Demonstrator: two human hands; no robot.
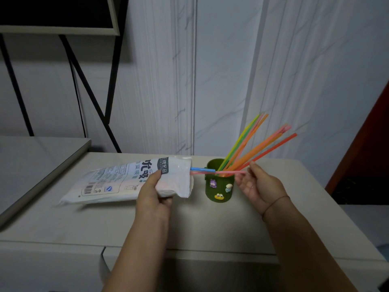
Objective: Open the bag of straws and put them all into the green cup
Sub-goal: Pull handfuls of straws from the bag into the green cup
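Note:
My left hand (154, 191) grips the white bag of straws (117, 182) near its open right end and holds it lying sideways above the table. A blue straw (203, 170) and a pink straw (223, 172) stick out of the opening toward the right. My right hand (259, 184) pinches the pink straw's far end, just right of the green cup (219, 186). The cup stands upright with small cartoon figures on its front. Several coloured straws (252, 144) lean out of it to the upper right.
The cup and bag are over a pale cabinet top (189, 224) set against a marbled wall. A lower grey surface (31, 161) lies at left under a black metal frame (88, 91). A dark red panel (370, 144) stands at right.

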